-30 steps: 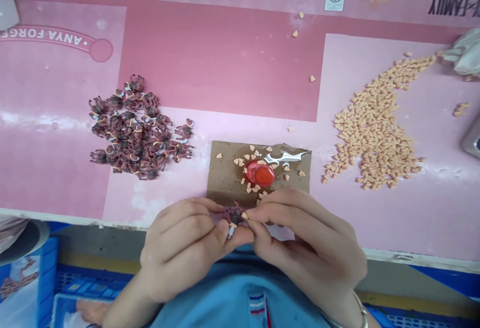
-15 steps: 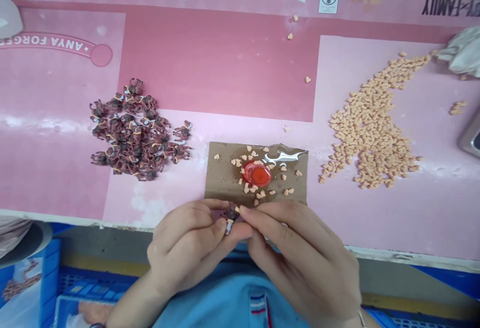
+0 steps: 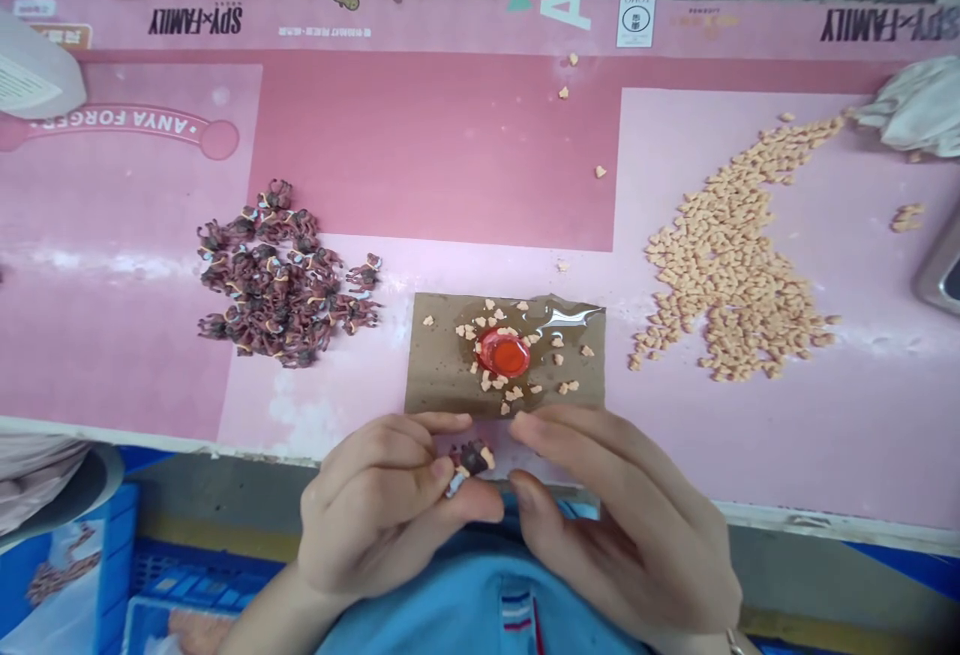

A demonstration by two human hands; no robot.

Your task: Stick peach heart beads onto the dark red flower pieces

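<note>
My left hand (image 3: 386, 510) pinches a small dark brown figurine (image 3: 472, 457) with a light blue part and a beige piece at its right end. Just right of it, my right hand (image 3: 626, 525) has thumb and forefinger apart, with nothing between them. Beyond my hands lies a brown sheet (image 3: 439, 375) with a wet, shiny patch, a red round dish (image 3: 508, 355) and several small beige pieces around the dish. A pile of brown figurines (image 3: 274, 290) is on the left, and a large spread of beige pieces (image 3: 739, 260) on the right.
A whitish container (image 3: 34, 70) stands at the far left, a crumpled white cloth (image 3: 919, 110) at the right. Near the right edge is a metallic object (image 3: 943, 270). Blue bins (image 3: 120, 535) sit below the table's front edge at the left.
My right hand has let go of the figurine and moved slightly right, its fingers now apart. The figurine stays in my left hand. The camera view has shifted, showing more of the far edge.
</note>
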